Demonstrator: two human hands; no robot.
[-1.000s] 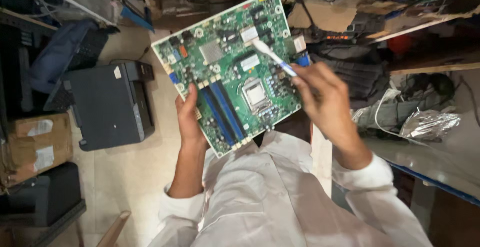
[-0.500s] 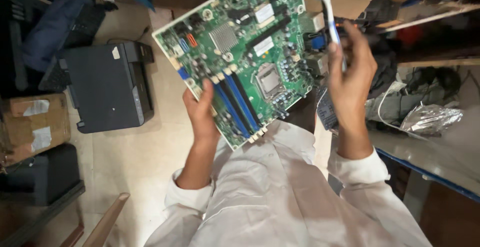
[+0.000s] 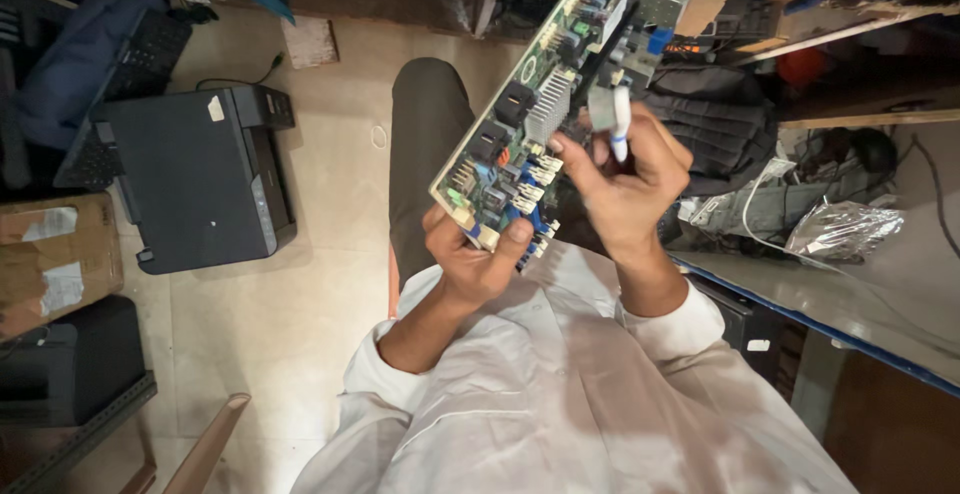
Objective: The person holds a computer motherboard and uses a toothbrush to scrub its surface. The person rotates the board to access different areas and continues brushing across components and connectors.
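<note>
Nearest the camera, a white shirt (image 3: pixel 560 394) fills the bottom. Just above it, the left hand (image 3: pixel 475 254) grips the lower corner of the green circuit board (image 3: pixel 535 124), fingers closed on its edge, thumb pressed on the face. The board is tilted nearly edge-on, rising toward the top. Beside it, the right hand (image 3: pixel 625 179) has its fingers curled around a white-and-blue brush (image 3: pixel 620 124), touching the board. Farther off, a black printer (image 3: pixel 205 179) sits on the floor, and a crinkled silver bag (image 3: pixel 845 229) lies on the counter (image 3: pixel 880 304).
</note>
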